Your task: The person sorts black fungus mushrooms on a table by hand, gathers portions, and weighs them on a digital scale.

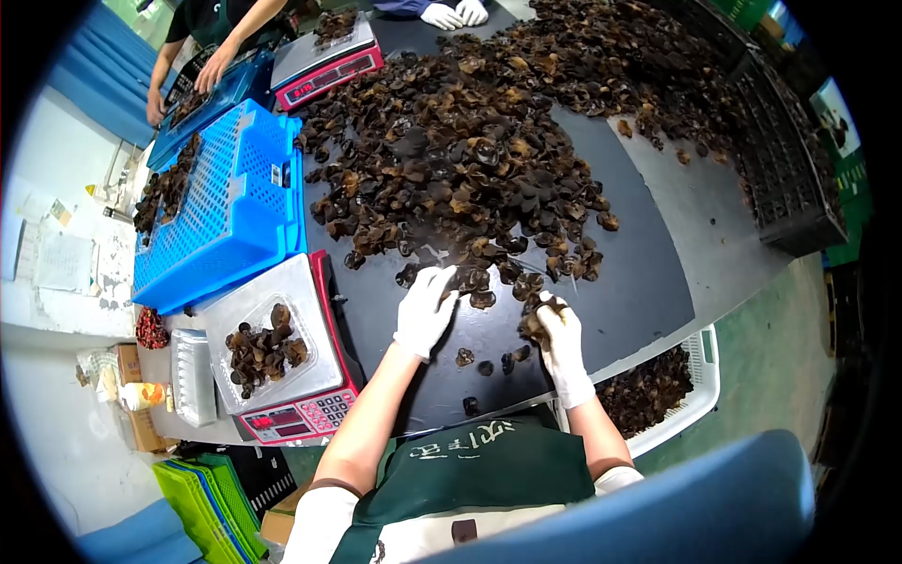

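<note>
My left hand (427,312), in a white glove, is at the near edge of a big heap of wood ear mushrooms (470,160) on the dark table. Its thumb and fingers close around the end of a dark wood ear piece (470,279). My right hand (563,348), gloved too, grips a few brown wood ear mushrooms (534,325) between thumb and fingers. Several small loose pieces (486,368) lie between my hands. To the left, a clear plastic box of wood ears (266,352) rests on a red scale (301,414).
A blue crate (211,211) stands beyond the scale, beside stacked clear boxes (194,378). A white basket (703,362) of mushrooms sits below the table's right edge. Dark crates (780,160) line the far right. Co-workers' hands (218,66) and a second scale (329,61) are across the table.
</note>
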The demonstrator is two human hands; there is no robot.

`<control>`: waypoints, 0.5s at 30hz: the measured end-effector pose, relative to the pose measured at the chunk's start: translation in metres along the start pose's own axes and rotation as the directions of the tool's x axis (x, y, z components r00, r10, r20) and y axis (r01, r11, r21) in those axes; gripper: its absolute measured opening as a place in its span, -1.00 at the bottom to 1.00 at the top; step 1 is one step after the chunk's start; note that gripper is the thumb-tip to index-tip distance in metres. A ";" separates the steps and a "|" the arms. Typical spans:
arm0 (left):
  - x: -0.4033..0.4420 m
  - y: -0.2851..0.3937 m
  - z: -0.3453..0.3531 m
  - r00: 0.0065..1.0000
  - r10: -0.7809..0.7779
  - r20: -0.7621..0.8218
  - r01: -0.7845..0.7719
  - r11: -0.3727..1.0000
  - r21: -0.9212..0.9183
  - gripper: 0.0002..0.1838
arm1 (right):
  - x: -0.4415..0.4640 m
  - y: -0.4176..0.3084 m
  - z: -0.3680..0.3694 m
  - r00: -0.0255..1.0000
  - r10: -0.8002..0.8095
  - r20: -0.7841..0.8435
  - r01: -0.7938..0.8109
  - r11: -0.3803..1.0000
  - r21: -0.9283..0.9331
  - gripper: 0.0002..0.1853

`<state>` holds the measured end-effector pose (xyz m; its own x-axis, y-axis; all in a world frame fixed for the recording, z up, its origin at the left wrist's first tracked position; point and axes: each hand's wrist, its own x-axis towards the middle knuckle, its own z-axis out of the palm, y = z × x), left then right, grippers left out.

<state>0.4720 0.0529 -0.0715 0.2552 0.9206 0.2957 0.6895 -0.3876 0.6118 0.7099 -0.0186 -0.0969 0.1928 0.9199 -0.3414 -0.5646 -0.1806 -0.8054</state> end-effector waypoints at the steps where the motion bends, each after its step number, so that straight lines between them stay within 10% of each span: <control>1: 0.007 0.003 0.008 0.998 0.034 0.047 -0.036 0.999 0.028 -0.50 | -0.001 -0.015 0.001 0.993 0.118 -0.018 -0.113 0.977 0.181 -0.73; 4: 0.015 0.009 0.033 0.970 0.055 0.236 -0.114 0.963 0.243 -0.46 | 0.006 -0.017 -0.017 0.915 0.258 0.309 -0.403 0.580 0.708 -0.77; 5: 0.013 0.008 0.038 0.965 0.045 0.257 -0.114 0.959 0.261 -0.54 | 0.001 -0.020 -0.016 0.929 0.347 0.131 -0.337 0.640 0.690 -0.81; 9: -0.001 0.001 0.036 0.987 0.147 0.068 -0.154 0.981 0.116 -0.71 | -0.005 -0.011 -0.023 0.908 0.232 0.350 -0.418 0.576 0.703 -0.73; 11: -0.012 0.010 0.018 0.991 -0.136 -0.002 0.132 0.962 -0.239 -0.74 | -0.007 -0.002 -0.021 0.886 0.241 0.396 -0.458 0.587 0.667 -0.66; 12: -0.017 0.014 0.007 0.965 -0.256 0.059 0.254 0.852 -0.458 -0.80 | -0.014 -0.016 -0.004 0.899 0.396 0.188 -0.410 0.609 0.679 -0.60; 15: -0.039 0.003 -0.020 0.750 -0.406 0.522 0.628 0.190 -0.755 -0.77 | -0.012 -0.011 0.020 0.882 0.404 0.244 -0.449 0.557 0.699 -0.60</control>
<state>0.4500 0.0147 -0.0664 0.2651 0.8728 -0.4098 -0.2204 0.4686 0.8555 0.6975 -0.0210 -0.0739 -0.2539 0.8230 -0.5082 -0.9619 -0.2697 0.0438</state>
